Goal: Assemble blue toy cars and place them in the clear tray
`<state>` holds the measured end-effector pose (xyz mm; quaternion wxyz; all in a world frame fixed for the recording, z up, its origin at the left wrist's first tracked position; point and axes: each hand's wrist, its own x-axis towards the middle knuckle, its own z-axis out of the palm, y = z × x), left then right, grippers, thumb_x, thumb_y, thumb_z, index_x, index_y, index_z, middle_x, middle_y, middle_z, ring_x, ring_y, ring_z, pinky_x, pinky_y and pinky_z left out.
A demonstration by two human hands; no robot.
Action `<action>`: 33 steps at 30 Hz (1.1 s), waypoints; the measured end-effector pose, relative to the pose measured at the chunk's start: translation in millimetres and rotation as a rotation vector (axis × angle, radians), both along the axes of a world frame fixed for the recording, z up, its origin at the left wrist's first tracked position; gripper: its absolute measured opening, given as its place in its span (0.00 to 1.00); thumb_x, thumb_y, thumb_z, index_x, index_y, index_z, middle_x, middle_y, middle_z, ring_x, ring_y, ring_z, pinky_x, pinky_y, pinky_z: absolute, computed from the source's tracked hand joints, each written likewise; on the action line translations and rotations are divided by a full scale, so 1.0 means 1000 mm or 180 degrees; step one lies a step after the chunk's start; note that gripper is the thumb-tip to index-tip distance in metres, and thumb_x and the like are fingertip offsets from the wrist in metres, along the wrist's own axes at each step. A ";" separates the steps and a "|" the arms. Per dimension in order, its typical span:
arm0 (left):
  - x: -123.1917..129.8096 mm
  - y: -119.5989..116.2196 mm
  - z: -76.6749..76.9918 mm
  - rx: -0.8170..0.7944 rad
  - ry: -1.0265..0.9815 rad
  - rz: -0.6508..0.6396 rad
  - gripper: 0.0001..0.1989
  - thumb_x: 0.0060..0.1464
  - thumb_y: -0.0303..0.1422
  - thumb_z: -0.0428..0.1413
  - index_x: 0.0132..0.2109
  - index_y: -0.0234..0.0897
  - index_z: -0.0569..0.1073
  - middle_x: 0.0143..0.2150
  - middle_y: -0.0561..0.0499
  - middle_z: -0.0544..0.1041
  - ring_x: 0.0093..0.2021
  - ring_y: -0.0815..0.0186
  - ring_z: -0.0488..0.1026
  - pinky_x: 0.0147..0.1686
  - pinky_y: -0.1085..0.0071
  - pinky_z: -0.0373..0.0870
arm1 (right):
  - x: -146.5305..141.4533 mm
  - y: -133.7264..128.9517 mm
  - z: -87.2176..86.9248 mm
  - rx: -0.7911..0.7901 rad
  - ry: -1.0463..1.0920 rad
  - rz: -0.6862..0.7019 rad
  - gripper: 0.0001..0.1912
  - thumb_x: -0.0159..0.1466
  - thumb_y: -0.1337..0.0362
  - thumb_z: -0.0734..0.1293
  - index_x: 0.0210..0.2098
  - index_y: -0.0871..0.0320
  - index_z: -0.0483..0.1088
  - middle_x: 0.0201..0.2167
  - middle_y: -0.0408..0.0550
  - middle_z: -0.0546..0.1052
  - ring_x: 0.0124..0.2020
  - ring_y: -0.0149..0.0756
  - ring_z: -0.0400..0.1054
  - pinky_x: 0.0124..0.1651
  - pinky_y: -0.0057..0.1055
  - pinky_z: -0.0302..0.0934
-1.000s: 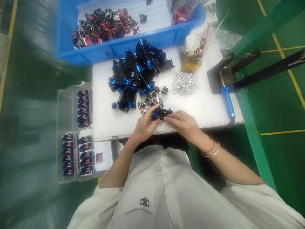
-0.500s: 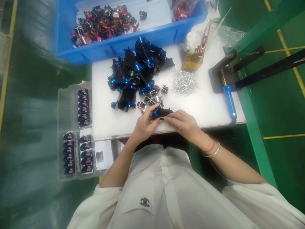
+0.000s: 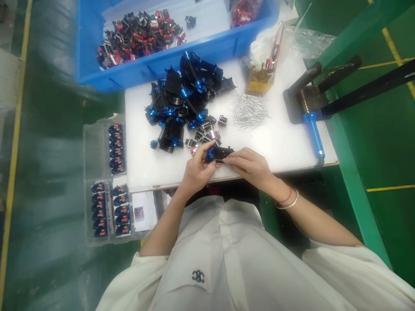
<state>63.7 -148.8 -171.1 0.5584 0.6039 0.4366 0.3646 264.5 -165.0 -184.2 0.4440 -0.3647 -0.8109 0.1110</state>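
Note:
My left hand (image 3: 198, 171) is closed around the blue end of a black-and-blue plastic car part (image 3: 221, 153), just above the table's front edge. At the other end of that part, my right hand (image 3: 252, 168) pinches what looks like a thin metal pin (image 3: 218, 161) lying along its lower side; the fingertips partly hide it. Small black, silver and red pieces (image 3: 207, 133) are scattered just beyond my left hand. Behind them rises a pile of similar black-and-blue car parts (image 3: 177, 103). A heap of thin silver pins (image 3: 249, 111) lies to the right.
A blue bin (image 3: 155, 65) with small red-and-black pieces stands at the back of the white table (image 3: 285, 151). Left of it, a clear plastic case (image 3: 89, 151) holds rows of blue-and-red pieces. At right are a blue-handled tool (image 3: 314, 136), a black stand (image 3: 293, 106) and a yellowish box (image 3: 259, 84).
The view has shifted slightly, so the clear case sits a little further right in the picture. Both hands keep the same grip on the car part and pin.

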 end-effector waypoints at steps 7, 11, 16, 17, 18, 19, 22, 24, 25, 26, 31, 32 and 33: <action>0.001 0.001 0.001 0.0186 0.0019 -0.0072 0.23 0.60 0.28 0.53 0.62 0.38 0.64 0.53 0.44 0.75 0.45 0.63 0.79 0.46 0.64 0.81 | 0.002 -0.003 0.001 0.0076 0.0056 0.0076 0.07 0.72 0.74 0.64 0.46 0.59 0.72 0.37 0.51 0.78 0.33 0.37 0.69 0.36 0.32 0.70; 0.001 -0.002 0.002 0.0282 0.0140 -0.0035 0.22 0.61 0.28 0.53 0.62 0.38 0.64 0.55 0.44 0.74 0.46 0.62 0.78 0.46 0.65 0.81 | -0.002 -0.006 -0.001 0.0169 0.0020 -0.0068 0.08 0.72 0.74 0.64 0.47 0.59 0.72 0.38 0.52 0.77 0.32 0.39 0.68 0.34 0.34 0.68; -0.001 -0.006 -0.002 0.0471 0.0101 -0.0052 0.23 0.62 0.27 0.53 0.63 0.39 0.64 0.54 0.44 0.75 0.47 0.63 0.78 0.47 0.66 0.80 | -0.005 -0.009 -0.002 0.0164 -0.0027 -0.0069 0.10 0.70 0.77 0.65 0.48 0.61 0.71 0.39 0.54 0.77 0.32 0.39 0.67 0.33 0.34 0.68; -0.002 -0.006 -0.002 0.0505 0.0119 -0.0063 0.23 0.62 0.27 0.53 0.63 0.40 0.64 0.55 0.45 0.74 0.47 0.63 0.78 0.48 0.66 0.80 | -0.005 -0.009 -0.001 0.0157 -0.0039 -0.0055 0.10 0.70 0.77 0.65 0.49 0.61 0.71 0.39 0.55 0.77 0.32 0.39 0.66 0.33 0.34 0.68; -0.002 -0.006 -0.003 0.0537 0.0142 -0.0076 0.23 0.62 0.27 0.53 0.63 0.40 0.64 0.55 0.45 0.74 0.48 0.63 0.78 0.48 0.66 0.80 | -0.005 -0.009 -0.001 0.0156 -0.0055 -0.0044 0.11 0.70 0.77 0.65 0.50 0.61 0.70 0.39 0.55 0.77 0.32 0.39 0.66 0.33 0.35 0.68; -0.003 -0.006 -0.003 0.0574 0.0165 -0.0087 0.23 0.62 0.26 0.53 0.63 0.41 0.64 0.56 0.45 0.74 0.49 0.63 0.78 0.48 0.67 0.80 | -0.004 -0.010 -0.001 0.0167 -0.0073 -0.0035 0.11 0.70 0.77 0.64 0.50 0.61 0.70 0.40 0.55 0.77 0.32 0.39 0.66 0.33 0.35 0.69; -0.004 -0.006 -0.004 0.0692 0.0272 -0.0103 0.24 0.62 0.26 0.52 0.64 0.41 0.64 0.58 0.44 0.73 0.50 0.62 0.78 0.48 0.68 0.80 | -0.003 -0.010 0.000 0.0246 -0.0126 -0.0027 0.14 0.70 0.78 0.64 0.52 0.61 0.69 0.40 0.55 0.77 0.33 0.40 0.67 0.34 0.35 0.70; -0.005 -0.007 -0.005 0.0765 0.0400 -0.0100 0.23 0.63 0.26 0.52 0.64 0.40 0.64 0.59 0.43 0.72 0.51 0.62 0.77 0.47 0.68 0.80 | -0.003 -0.010 0.002 0.0316 -0.0162 -0.0015 0.15 0.69 0.79 0.65 0.53 0.62 0.69 0.39 0.56 0.77 0.33 0.40 0.68 0.34 0.35 0.70; -0.006 -0.007 -0.005 0.0801 0.0471 -0.0100 0.23 0.63 0.27 0.52 0.64 0.40 0.63 0.59 0.43 0.72 0.51 0.61 0.77 0.47 0.68 0.80 | -0.003 -0.010 0.002 0.0347 -0.0177 -0.0013 0.15 0.69 0.79 0.65 0.53 0.63 0.69 0.39 0.56 0.77 0.33 0.40 0.68 0.34 0.36 0.70; -0.006 -0.008 -0.006 0.0836 0.0531 -0.0103 0.23 0.63 0.28 0.52 0.64 0.40 0.63 0.60 0.42 0.72 0.52 0.61 0.77 0.47 0.68 0.80 | -0.003 -0.010 0.003 0.0374 -0.0188 -0.0015 0.15 0.69 0.80 0.65 0.53 0.63 0.69 0.39 0.56 0.78 0.33 0.41 0.69 0.33 0.36 0.71; -0.007 -0.009 -0.008 0.0967 0.0517 -0.0138 0.23 0.64 0.29 0.52 0.65 0.42 0.63 0.59 0.43 0.72 0.49 0.63 0.78 0.46 0.69 0.80 | -0.003 -0.011 0.004 0.0407 -0.0258 -0.0042 0.17 0.70 0.79 0.64 0.56 0.61 0.69 0.39 0.55 0.78 0.32 0.41 0.70 0.33 0.36 0.72; -0.007 -0.009 -0.009 0.0976 0.0505 -0.0146 0.23 0.64 0.29 0.52 0.65 0.42 0.63 0.59 0.43 0.72 0.48 0.63 0.79 0.46 0.69 0.80 | -0.003 -0.012 0.004 0.0400 -0.0280 -0.0044 0.17 0.70 0.79 0.63 0.57 0.61 0.68 0.40 0.55 0.78 0.32 0.41 0.70 0.33 0.37 0.72; -0.007 -0.009 -0.009 0.0984 0.0507 -0.0155 0.23 0.65 0.29 0.52 0.65 0.41 0.63 0.59 0.42 0.72 0.48 0.63 0.79 0.45 0.69 0.80 | -0.003 -0.012 0.004 0.0394 -0.0296 -0.0046 0.18 0.70 0.79 0.63 0.57 0.61 0.67 0.40 0.55 0.78 0.32 0.41 0.70 0.33 0.37 0.72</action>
